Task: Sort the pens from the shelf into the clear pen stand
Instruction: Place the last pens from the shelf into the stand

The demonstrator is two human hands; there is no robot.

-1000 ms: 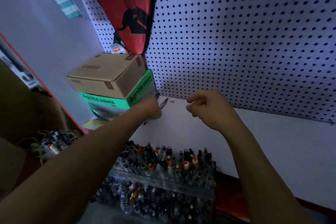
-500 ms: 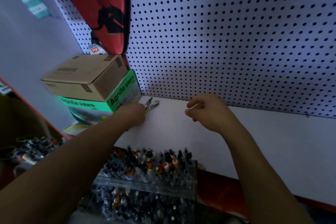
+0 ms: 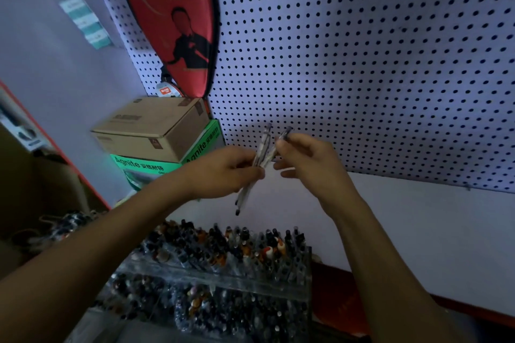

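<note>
While left hand (image 3: 225, 168) grips pens (image 3: 260, 156) and right hand (image 3: 302, 160) pinches one, loose hold could drop them beside stand (image 3: 303, 276).

A few slim pens (image 3: 257, 164) with pale clear barrels and dark tips are held together in the air above a white shelf (image 3: 404, 220), tilted with their tips pointing down and left. Below them, a clear pen stand (image 3: 223, 267) with stepped rows stands packed with upright pens.
</note>
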